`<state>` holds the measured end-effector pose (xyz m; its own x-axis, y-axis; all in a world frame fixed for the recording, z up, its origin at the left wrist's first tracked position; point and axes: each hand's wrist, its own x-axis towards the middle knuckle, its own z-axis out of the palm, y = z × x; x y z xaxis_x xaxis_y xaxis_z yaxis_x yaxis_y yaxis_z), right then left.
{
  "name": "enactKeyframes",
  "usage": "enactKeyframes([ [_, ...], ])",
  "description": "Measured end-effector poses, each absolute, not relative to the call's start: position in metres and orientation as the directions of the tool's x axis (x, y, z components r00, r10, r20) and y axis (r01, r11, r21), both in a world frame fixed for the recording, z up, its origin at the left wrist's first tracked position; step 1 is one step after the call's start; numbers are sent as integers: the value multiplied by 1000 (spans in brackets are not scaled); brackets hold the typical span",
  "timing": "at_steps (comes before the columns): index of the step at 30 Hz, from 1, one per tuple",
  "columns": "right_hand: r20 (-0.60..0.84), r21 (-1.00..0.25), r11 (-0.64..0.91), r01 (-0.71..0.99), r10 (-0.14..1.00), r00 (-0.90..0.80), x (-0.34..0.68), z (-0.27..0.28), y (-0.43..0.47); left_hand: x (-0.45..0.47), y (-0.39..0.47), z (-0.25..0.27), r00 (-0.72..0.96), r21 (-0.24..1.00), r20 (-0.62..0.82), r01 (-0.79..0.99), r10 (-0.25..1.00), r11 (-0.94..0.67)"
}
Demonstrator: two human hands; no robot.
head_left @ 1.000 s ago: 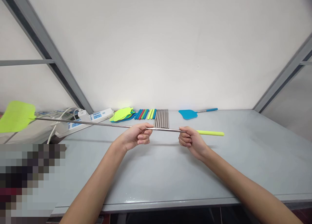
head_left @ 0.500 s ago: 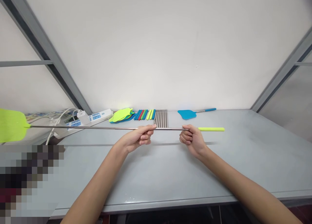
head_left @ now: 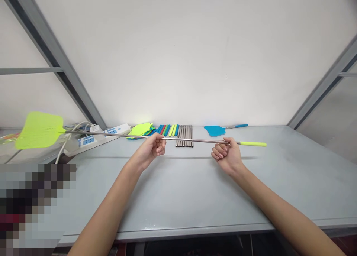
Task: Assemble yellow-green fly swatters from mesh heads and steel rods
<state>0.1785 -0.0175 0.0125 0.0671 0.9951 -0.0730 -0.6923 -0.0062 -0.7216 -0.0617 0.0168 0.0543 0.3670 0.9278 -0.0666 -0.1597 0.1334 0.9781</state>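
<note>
A yellow-green fly swatter with a long metal rod spans the view above the table. Its flat head is at the far left and its yellow-green grip at the right. My left hand pinches the rod left of centre, fingers closed. Near the grip, my right hand is closed on the rod's right end. Behind the rod lie a row of metal tubes, a row of coloured handles and a pile of swatter heads.
A finished-looking blue fly swatter lies at the back right by the wall. A white power strip with plugs and cables stands at the back left. The grey table ends at a front edge near my forearms. Metal frame posts flank the wall.
The swatter has shifted right and now slopes, its head end higher. My left hand has moved left and up; my right hand has moved right, so they are farther apart.
</note>
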Motion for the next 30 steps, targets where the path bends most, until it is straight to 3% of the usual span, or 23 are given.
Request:
enactKeyframes([
  [4, -43, -748, -30, -663, 999, 3, 170, 15, -21, -58, 14, 52, 416, 977, -77, -150, 906, 152],
  [11, -8, -894, -116, -433, 970, -243, 151, 11, -33, -34, 0, 43, 636, 966, -166, -48, 754, 253],
  [17, 32, -927, -111, -360, 929, -368, 136, 0, -40, -10, -12, 31, 718, 977, -171, 32, 675, 213],
  [21, 10, -887, -126, -444, 956, -292, 135, -4, -39, -9, -9, 29, 612, 979, -147, -23, 777, 203],
  [25, -10, -819, -98, -566, 987, -158, 142, -4, -33, -16, 2, 28, 278, 952, -60, -273, 959, 139],
  [27, -21, -796, -81, -600, 994, -107, 146, -3, -31, -20, 5, 26, 142, 941, -21, -332, 990, 68],
  [30, -37, -781, -92, -617, 994, -101, 147, -4, -29, -21, 6, 22, 109, 942, -19, -331, 994, 54],
])
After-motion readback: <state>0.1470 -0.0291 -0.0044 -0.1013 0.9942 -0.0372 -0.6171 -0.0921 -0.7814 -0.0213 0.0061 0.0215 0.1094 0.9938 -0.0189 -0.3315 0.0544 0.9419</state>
